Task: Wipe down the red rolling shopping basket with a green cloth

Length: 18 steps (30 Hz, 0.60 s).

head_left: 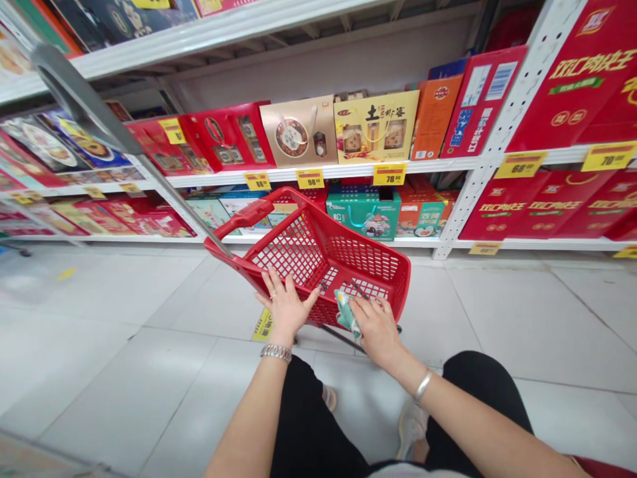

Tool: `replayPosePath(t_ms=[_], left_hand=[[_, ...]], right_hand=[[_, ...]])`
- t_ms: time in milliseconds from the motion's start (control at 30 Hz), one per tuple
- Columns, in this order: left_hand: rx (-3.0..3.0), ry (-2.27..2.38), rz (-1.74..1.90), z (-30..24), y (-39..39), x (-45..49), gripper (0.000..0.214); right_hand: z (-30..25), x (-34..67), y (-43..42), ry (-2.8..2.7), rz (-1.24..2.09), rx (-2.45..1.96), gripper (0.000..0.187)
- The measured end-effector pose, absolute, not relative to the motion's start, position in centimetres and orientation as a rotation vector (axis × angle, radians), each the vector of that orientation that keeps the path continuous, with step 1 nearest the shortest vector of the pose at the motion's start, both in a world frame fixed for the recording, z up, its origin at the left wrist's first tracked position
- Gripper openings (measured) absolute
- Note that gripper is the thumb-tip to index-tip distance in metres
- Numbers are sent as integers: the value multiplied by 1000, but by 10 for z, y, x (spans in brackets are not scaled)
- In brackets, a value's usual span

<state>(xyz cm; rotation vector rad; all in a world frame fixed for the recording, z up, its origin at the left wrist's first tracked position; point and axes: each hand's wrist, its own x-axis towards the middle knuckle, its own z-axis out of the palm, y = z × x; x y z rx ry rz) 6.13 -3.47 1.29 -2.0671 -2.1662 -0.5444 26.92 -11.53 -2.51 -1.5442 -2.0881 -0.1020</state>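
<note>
A red plastic shopping basket [348, 255] on wheels stands on the floor in front of me, its grey pull handle [94, 113] rising to the upper left. My left hand [286, 305] lies flat with spread fingers on the basket's near rim. My right hand [375, 328] is closed on a pale green cloth [346, 312] pressed against the near side of the basket. A silver watch is on my left wrist and a bangle on my right. My knees in black trousers are at the bottom.
White store shelves [348, 171] hold red, gold and green gift boxes with yellow price tags [388, 174]. A white upright post [490, 143] divides the shelving at right. Pale floor tiles [124, 318] spread left and right of the basket.
</note>
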Motion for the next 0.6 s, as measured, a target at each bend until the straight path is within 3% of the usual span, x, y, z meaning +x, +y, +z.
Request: replayPosePath(t_ms=[300,433,600], left_hand=[[-2061,-2255,-539,23,-30,66,82],[-2009,-2331,-556,19,-40,99,69],[-2053,-2303,-619,5,-52,122,82]], right_hand=[[-38,337,-156,-2095,-149,-1526,76],[-36,325,-147,-2090,-115,-1532,70],[-37,294,-133,-2120,-147,-1507,72]])
